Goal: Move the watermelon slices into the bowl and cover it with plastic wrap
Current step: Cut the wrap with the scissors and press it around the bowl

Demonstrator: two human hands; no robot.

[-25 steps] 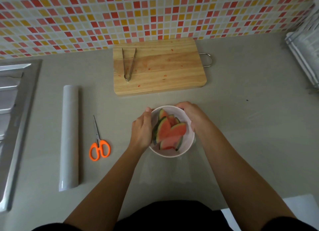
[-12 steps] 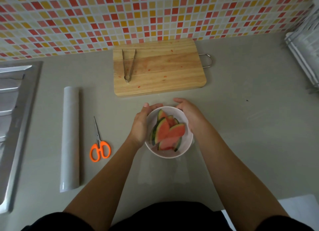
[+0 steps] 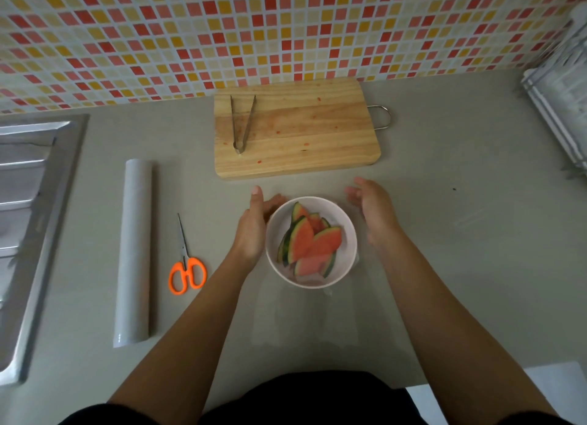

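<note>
A white bowl stands on the grey counter, holding several watermelon slices with red flesh and green rind. A sheet of clear plastic wrap lies on the counter under and in front of the bowl. My left hand is right beside the bowl's left rim, fingers apart, holding nothing. My right hand hovers a little to the right of the bowl, fingers spread, also holding nothing. The roll of plastic wrap lies to the left.
Orange-handled scissors lie between the roll and the bowl. A wooden cutting board with metal tongs sits behind the bowl. A steel sink is at far left, a dish rack at far right.
Both hands have let go of the bowl's rim and spread outward to either side. The bowl stays in place.
</note>
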